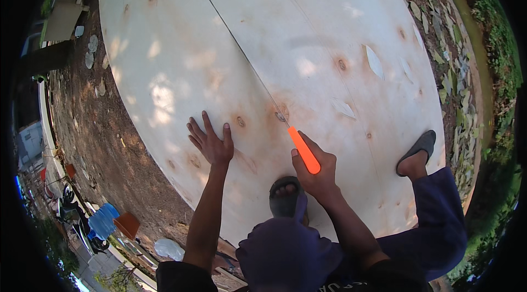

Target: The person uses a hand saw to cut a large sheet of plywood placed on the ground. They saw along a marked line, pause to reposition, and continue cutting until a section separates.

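My left hand [211,146] rests on a large pale plywood sheet [181,45], fingers spread. My right hand [321,179] grips the orange handle [301,143] of a cutting tool with a thin metal blade [282,119], its tip over a knot on the sheet. A straight dark line [233,39] runs from the blade toward the sheet's far edge; how much is cut cannot be told. A fainter line runs to its right. My sandalled feet [282,193] are on the sheet, the right one out to the right side.
Bare soil [110,138] borders the sheet at the left, with a blue water jug [101,220], an orange container [126,226] and other clutter beyond. Fallen leaves [455,89], a narrow strip of ground and green plants [499,72] lie to the right. A few leaves [374,61] lie on the sheet.
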`<act>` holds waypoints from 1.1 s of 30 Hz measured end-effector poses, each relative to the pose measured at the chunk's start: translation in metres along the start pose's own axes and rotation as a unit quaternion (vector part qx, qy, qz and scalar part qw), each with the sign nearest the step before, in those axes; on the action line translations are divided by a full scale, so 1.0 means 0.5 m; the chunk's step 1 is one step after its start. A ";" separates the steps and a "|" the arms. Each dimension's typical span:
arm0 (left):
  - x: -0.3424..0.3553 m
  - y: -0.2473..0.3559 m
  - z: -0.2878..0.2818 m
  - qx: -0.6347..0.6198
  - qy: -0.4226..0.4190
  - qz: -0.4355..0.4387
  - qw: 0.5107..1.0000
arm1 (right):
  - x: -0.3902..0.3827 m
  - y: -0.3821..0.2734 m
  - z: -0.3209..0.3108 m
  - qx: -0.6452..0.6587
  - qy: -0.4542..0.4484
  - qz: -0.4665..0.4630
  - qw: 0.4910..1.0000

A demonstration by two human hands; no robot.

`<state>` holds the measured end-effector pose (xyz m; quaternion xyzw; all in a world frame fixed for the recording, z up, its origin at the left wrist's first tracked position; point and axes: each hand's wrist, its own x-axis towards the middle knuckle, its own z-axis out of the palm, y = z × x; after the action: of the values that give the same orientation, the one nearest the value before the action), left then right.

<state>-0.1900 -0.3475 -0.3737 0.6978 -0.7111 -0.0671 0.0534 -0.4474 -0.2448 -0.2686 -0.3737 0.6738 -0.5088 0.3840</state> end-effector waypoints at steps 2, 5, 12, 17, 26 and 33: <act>-0.021 0.003 0.002 -0.002 -0.016 0.005 1.000 | 0.049 0.000 0.032 0.024 0.014 0.041 0.999; -0.012 0.027 0.023 -0.007 -0.015 0.016 1.000 | 0.215 0.004 0.069 0.036 -0.033 0.086 0.995; -0.024 -0.012 -0.003 0.009 -0.013 -0.001 1.000 | -0.041 -0.016 -0.022 -0.023 -0.004 0.034 0.999; -0.005 0.033 0.010 -0.005 -0.015 0.006 1.000 | 0.171 0.003 0.064 0.010 -0.038 0.102 0.994; -0.017 -0.006 0.000 0.006 -0.010 -0.006 1.000 | -0.001 0.007 -0.003 0.005 -0.007 -0.002 1.000; -0.038 0.012 0.004 0.006 -0.033 0.008 0.999 | 0.172 -0.005 0.057 0.006 -0.065 0.109 0.992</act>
<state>-0.1959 -0.3282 -0.3742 0.6896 -0.7187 -0.0851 0.0261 -0.4580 -0.3339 -0.2833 -0.3277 0.6810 -0.4424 0.4828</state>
